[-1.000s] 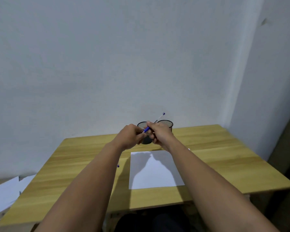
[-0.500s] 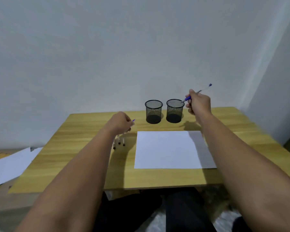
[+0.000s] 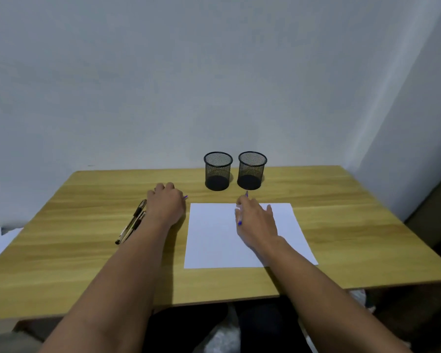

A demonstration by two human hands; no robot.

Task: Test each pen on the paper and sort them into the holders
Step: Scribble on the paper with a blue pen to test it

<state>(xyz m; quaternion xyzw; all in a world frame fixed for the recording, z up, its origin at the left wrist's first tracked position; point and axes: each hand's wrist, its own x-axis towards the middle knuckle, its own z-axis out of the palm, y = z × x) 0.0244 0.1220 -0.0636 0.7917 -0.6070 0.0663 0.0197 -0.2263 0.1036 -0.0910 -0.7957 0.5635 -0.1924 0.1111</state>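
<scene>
Right hand point(image 3: 256, 220) gripped a blue pen point(image 3: 240, 222) over the paper point(image 3: 214, 238). Left hand point(image 3: 166, 202), at 9 o'clock from it, was curled around a blue pen cap point(image 3: 185, 197).

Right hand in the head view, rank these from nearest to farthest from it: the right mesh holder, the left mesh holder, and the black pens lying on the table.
From the right hand, over the paper:
1. Right mesh holder, just beyond the hand, at the table's back.
2. Left mesh holder, beside the first, further left.
3. Black pens, far left, past the left hand.
</scene>
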